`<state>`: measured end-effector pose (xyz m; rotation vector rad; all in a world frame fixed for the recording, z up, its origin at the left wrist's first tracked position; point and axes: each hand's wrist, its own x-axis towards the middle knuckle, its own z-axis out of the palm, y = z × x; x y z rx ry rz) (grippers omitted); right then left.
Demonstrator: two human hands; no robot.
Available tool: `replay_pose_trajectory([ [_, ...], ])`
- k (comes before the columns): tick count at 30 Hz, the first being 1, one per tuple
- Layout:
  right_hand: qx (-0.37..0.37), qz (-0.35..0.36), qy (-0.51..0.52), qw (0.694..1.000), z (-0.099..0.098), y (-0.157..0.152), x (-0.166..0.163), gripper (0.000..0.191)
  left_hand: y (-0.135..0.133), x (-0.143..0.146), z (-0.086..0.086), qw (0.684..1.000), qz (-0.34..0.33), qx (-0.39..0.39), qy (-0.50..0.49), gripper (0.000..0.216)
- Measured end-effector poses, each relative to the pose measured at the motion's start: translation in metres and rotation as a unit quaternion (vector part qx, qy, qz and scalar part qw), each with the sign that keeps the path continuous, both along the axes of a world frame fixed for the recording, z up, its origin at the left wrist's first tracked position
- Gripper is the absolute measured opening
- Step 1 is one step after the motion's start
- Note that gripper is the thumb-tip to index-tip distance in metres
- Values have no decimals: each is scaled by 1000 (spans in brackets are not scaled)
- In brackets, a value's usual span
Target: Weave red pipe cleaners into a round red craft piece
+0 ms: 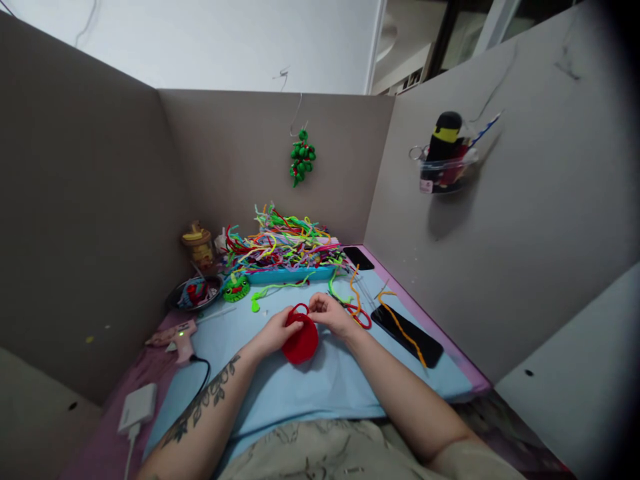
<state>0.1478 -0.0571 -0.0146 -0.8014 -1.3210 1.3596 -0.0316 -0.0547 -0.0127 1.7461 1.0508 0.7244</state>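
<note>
A red round fuzzy disc (301,345) with a small red loop (301,307) at its top is held up above the blue cloth (240,383). My left hand (280,331) grips the disc at its left side, with the thumb lying across its face. At the upper right edge, by the loop, my right hand (327,315) pinches with its fingertips; the loop's end seems to run into them. Just right of that hand lie red loops (364,319) like scissor handles. A green pipe cleaner (280,288) rests beyond both hands.
A blue tray (293,275) heaped with colourful pipe cleaners stands at the back. At left are a dark bowl (176,298), a green face figure (236,289), a pink glue gun (184,343) and a white power block (137,408). A black phone (430,348) lies right. Grey panels (270,160) enclose the table.
</note>
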Motion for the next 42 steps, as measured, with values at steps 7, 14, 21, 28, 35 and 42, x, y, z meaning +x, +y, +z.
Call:
replay_pose_trajectory([
  [7, -3, -5, 8, 1000, -2, 1, 2, 26, 3, 1, -5, 999, 0, -41, -8, 26],
  [14, 12, -11, -6, 1000, -3, 2, 1, 23, 2, 1, -4, 999, 16, -19, 25, 31],
  [21, 68, -88, -87, 990, -3, 1, -2, 14, 4, -2, -3, 999, 12, 25, 31, 28],
  [28, 39, -40, -60, 997, -3, 1, -2, 20, 3, 2, 0, 996, 57, 36, 62, 26],
  [35, 5, 10, -27, 1000, -3, 2, 1, 30, 3, 3, -7, 995, 50, 62, 55, 26],
  [42, -27, 65, -34, 997, -2, 4, 7, 30, 0, 2, -6, 996, 5, 83, 41, 25],
])
